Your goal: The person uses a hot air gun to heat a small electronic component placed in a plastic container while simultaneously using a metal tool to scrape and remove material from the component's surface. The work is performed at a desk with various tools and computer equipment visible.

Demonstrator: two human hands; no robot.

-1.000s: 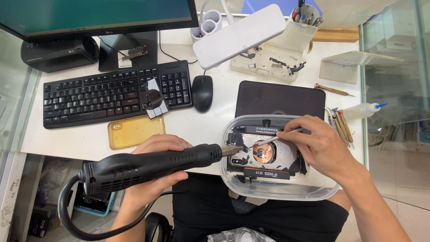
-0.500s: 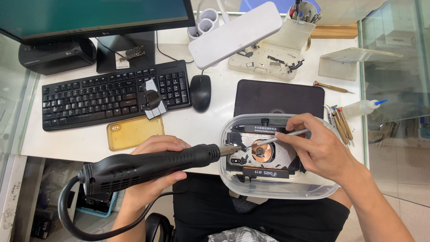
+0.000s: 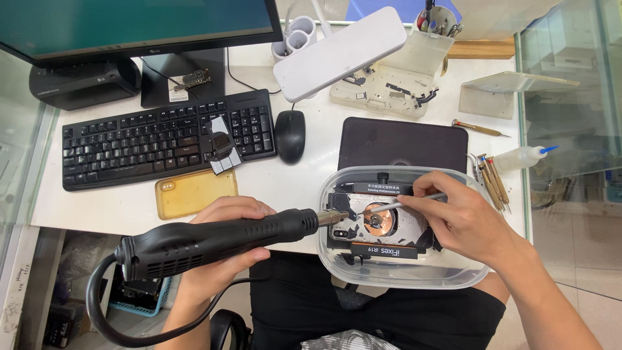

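The left hand wraps a black hot-air gun, nozzle level toward the clamped phone; the right hand pinches tweezers over it.

dark teal monitor screen stands behind the black keyboard.

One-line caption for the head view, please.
Left hand aims hot-air gun at phone in clear tub; right hand probes with tweezers.

Your left hand half hidden behind the hot-air gun, monitor cropped by the frame's top, phone parts too small to tell.
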